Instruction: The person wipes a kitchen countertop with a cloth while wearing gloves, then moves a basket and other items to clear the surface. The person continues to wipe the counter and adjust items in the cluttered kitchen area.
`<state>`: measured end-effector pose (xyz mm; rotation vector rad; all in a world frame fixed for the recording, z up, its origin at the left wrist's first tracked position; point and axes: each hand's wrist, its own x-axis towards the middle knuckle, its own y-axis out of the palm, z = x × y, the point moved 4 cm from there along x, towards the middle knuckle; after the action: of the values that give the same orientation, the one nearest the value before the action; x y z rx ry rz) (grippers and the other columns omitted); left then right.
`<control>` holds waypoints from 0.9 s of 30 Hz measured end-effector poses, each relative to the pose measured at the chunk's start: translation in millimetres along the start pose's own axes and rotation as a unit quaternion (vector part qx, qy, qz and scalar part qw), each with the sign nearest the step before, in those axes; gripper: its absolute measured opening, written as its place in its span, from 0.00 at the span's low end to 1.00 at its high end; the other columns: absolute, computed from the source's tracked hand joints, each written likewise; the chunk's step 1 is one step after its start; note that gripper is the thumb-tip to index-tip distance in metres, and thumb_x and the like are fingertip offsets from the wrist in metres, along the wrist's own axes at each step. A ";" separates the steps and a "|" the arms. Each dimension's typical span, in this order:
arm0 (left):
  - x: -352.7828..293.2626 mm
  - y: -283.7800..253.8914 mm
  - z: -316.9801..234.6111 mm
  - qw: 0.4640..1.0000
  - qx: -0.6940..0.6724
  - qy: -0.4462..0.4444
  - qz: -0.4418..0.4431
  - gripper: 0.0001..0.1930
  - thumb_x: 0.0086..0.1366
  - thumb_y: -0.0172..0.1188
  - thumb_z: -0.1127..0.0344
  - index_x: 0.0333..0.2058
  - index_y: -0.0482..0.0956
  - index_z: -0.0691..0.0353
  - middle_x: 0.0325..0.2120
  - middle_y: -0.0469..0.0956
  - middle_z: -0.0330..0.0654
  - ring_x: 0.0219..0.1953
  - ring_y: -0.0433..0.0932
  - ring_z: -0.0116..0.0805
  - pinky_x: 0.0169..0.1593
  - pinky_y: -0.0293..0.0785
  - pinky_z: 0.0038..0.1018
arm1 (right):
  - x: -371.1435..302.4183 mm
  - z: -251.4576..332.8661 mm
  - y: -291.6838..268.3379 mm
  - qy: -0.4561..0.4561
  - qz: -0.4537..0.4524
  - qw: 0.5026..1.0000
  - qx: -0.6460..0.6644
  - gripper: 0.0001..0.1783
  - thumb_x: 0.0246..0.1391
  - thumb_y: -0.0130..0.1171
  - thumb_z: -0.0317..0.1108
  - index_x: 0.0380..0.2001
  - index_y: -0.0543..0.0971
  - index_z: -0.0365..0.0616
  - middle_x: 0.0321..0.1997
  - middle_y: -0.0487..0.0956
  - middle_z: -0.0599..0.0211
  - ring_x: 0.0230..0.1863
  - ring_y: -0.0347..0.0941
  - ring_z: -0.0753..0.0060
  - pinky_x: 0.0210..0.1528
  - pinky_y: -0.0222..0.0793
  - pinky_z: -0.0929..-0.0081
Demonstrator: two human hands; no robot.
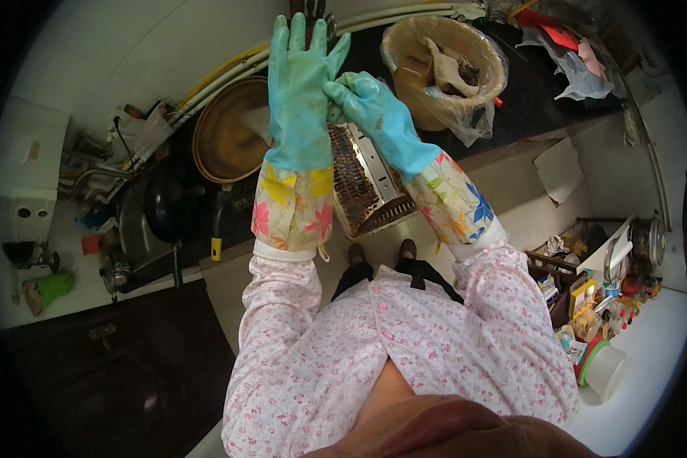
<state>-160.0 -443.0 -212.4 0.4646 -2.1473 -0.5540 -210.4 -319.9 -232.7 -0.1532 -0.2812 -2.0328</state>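
My left hand (300, 99) wears a turquoise rubber glove with a flowered cuff, its fingers pointing up and spread. My right hand (372, 103), in the matching glove, is closed beside it. Its fingers pinch the thumb side of the left glove (296, 133). Below my hands, partly covered by them, is a metal casing (387, 180) with a perforated, brown-stained part and rusty or greasy patches; its exact kind I cannot tell.
A bin with a plastic liner (404, 103) stands on the dark counter. To the left are a round brown pan or lid (225, 145), a black wok (168, 206) and a yellow-tipped handle (216, 248). Bottles and jars (603, 313) crowd the right side, near a white tub (609, 372).
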 end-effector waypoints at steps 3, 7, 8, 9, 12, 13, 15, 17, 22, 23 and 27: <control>17.2 -3.6 2.5 0.961 -0.187 -0.079 -0.190 0.29 0.79 0.46 0.57 0.74 0.53 0.50 0.75 0.53 0.40 0.78 0.48 0.40 0.78 0.53 0.45 | -14.8 21.5 -2.5 0.128 0.011 0.991 -0.034 0.28 0.67 0.59 0.56 0.42 0.82 0.35 0.38 0.78 0.64 0.38 0.76 0.75 0.46 0.74 0.74; 10.5 -18.6 8.6 0.973 -0.155 -0.059 -0.159 0.29 0.74 0.59 0.58 0.69 0.61 0.50 0.71 0.57 0.47 0.73 0.55 0.52 0.72 0.64 0.55 | -3.9 0.9 8.2 0.132 0.080 0.987 -0.053 0.28 0.66 0.61 0.56 0.42 0.82 0.36 0.34 0.79 0.68 0.37 0.75 0.78 0.44 0.73 0.77; 7.0 -23.2 7.1 0.970 -0.180 -0.048 -0.154 0.32 0.70 0.64 0.60 0.69 0.60 0.49 0.70 0.57 0.49 0.73 0.55 0.54 0.71 0.64 0.55 | -5.5 2.9 12.7 0.131 0.090 0.987 0.007 0.26 0.66 0.63 0.54 0.42 0.83 0.36 0.35 0.79 0.69 0.37 0.74 0.78 0.44 0.72 0.76; 5.3 -29.2 9.2 0.965 -0.194 -0.057 -0.170 0.33 0.69 0.64 0.60 0.69 0.61 0.50 0.70 0.57 0.49 0.73 0.56 0.54 0.71 0.64 0.55 | -7.3 5.0 14.2 0.119 0.089 0.989 0.002 0.25 0.66 0.62 0.53 0.42 0.83 0.36 0.36 0.79 0.68 0.37 0.75 0.77 0.43 0.72 0.76; 10.2 -38.0 23.4 0.947 -0.219 -0.095 -0.216 0.34 0.67 0.66 0.60 0.68 0.61 0.51 0.70 0.58 0.50 0.72 0.57 0.55 0.71 0.62 0.56 | -11.4 9.8 9.3 0.059 0.067 0.996 -0.015 0.25 0.67 0.61 0.53 0.41 0.84 0.37 0.35 0.79 0.69 0.36 0.74 0.78 0.41 0.71 0.76; 13.0 -40.0 28.5 0.942 -0.216 -0.110 -0.230 0.34 0.67 0.67 0.60 0.67 0.61 0.52 0.70 0.58 0.51 0.72 0.57 0.55 0.71 0.61 0.57 | -11.4 9.1 8.0 0.022 0.053 0.998 -0.024 0.26 0.67 0.61 0.54 0.40 0.83 0.38 0.33 0.78 0.70 0.34 0.72 0.79 0.39 0.69 0.76; 13.3 -36.1 33.8 0.933 -0.211 -0.141 -0.254 0.30 0.69 0.66 0.57 0.65 0.66 0.53 0.69 0.60 0.46 0.71 0.58 0.49 0.71 0.63 0.52 | -15.8 10.7 6.1 -0.039 0.035 0.996 -0.075 0.26 0.67 0.60 0.56 0.39 0.83 0.39 0.31 0.76 0.70 0.32 0.70 0.79 0.37 0.68 0.77; 4.1 -42.3 10.4 0.965 -0.139 -0.108 -0.193 0.32 0.67 0.68 0.58 0.65 0.64 0.58 0.68 0.59 0.50 0.71 0.57 0.51 0.71 0.63 0.53 | -16.3 14.7 13.6 -0.083 0.031 0.982 -0.165 0.25 0.68 0.59 0.54 0.38 0.84 0.40 0.32 0.75 0.68 0.32 0.71 0.77 0.37 0.68 0.76; 17.1 -2.9 17.6 0.936 -0.222 -0.120 -0.245 0.30 0.70 0.61 0.68 0.67 0.60 0.60 0.71 0.58 0.56 0.73 0.56 0.57 0.74 0.56 0.60 | -20.9 6.6 7.6 -0.014 0.061 0.998 -0.004 0.21 0.69 0.60 0.49 0.33 0.83 0.39 0.30 0.74 0.70 0.31 0.69 0.76 0.35 0.65 0.74; 18.9 -0.4 20.4 0.942 -0.210 -0.132 -0.224 0.29 0.71 0.59 0.68 0.67 0.60 0.61 0.71 0.58 0.56 0.74 0.56 0.56 0.75 0.56 0.58 | -21.7 7.1 7.7 -0.002 0.061 0.998 0.026 0.21 0.68 0.61 0.48 0.32 0.83 0.39 0.29 0.73 0.71 0.30 0.68 0.77 0.35 0.65 0.75; 24.2 -10.9 23.1 0.966 -0.151 -0.156 -0.139 0.27 0.74 0.53 0.70 0.68 0.59 0.67 0.70 0.60 0.56 0.75 0.56 0.50 0.79 0.54 0.48 | -29.1 13.3 4.7 -0.042 0.036 0.998 0.035 0.21 0.68 0.62 0.48 0.31 0.81 0.40 0.29 0.72 0.73 0.30 0.67 0.79 0.34 0.64 0.76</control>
<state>-191.1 -459.2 -215.1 0.5389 -2.2510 -1.1605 -193.0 -293.5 -225.8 -0.2026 -0.3952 -1.9460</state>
